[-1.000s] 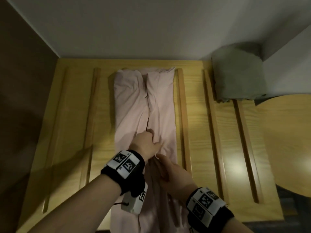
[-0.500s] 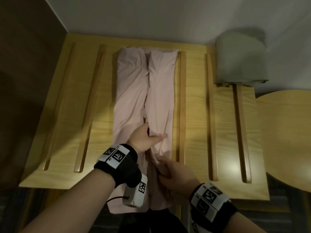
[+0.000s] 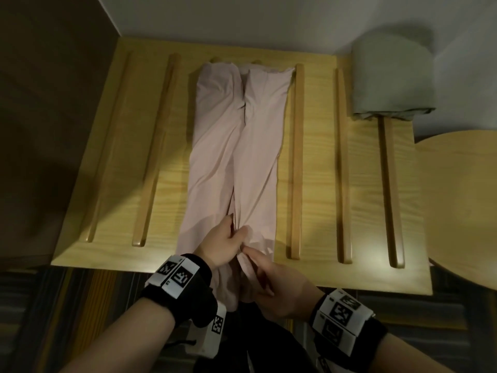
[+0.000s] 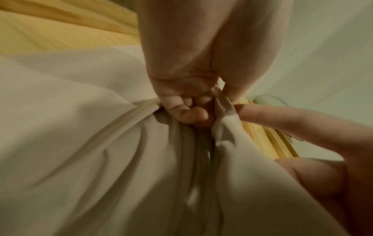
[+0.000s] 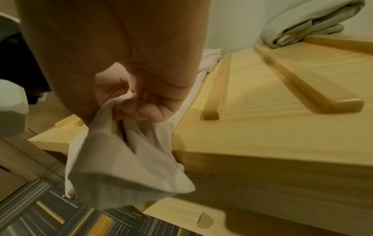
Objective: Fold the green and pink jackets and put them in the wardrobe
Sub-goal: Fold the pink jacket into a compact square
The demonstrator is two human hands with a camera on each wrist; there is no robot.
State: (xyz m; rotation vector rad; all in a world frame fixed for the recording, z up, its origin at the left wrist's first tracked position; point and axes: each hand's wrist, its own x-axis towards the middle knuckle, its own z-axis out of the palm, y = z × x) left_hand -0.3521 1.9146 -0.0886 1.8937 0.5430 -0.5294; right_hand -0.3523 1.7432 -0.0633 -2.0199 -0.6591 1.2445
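Head view, looking down: a long pink jacket (image 3: pixel 236 157) lies folded lengthwise into a narrow strip on a pale wooden platform (image 3: pixel 322 270) that carries several raised wooden slats (image 3: pixel 294 162). The jacket's far end reaches almost to the white wall (image 3: pixel 242 17); its near end spills over the platform's front edge and hangs down toward a striped carpet (image 3: pixel 88 297).

Both hands work at that near end, close together. The person's left hand (image 3: pixel 220 244) has its fingers curled into the cloth near the middle seam, gripping a bunched fold. The right hand (image 3: pixel 279 286) sits just beside it, slightly nearer the viewer, pinching the hanging hem between thumb and fingers. Each wrist wears a black band with white square markers.

Left wrist view confirms the left hand's grip: curled fingers (image 4: pixel 193 115) gather a ridge of fabric, and a finger of the other hand reaches in from the right to touch the same fold.

Right wrist view shows the right hand's fingers (image 5: pixel 139 110) closed around the jacket's edge, the loose cloth drooping below the platform's front.

A green jacket (image 3: pixel 390 82), already folded into a thick bundle, rests at the platform's far right corner against the wall, well apart from the pink one. A round wooden tabletop (image 3: pixel 462 197) sits to the right of the platform.
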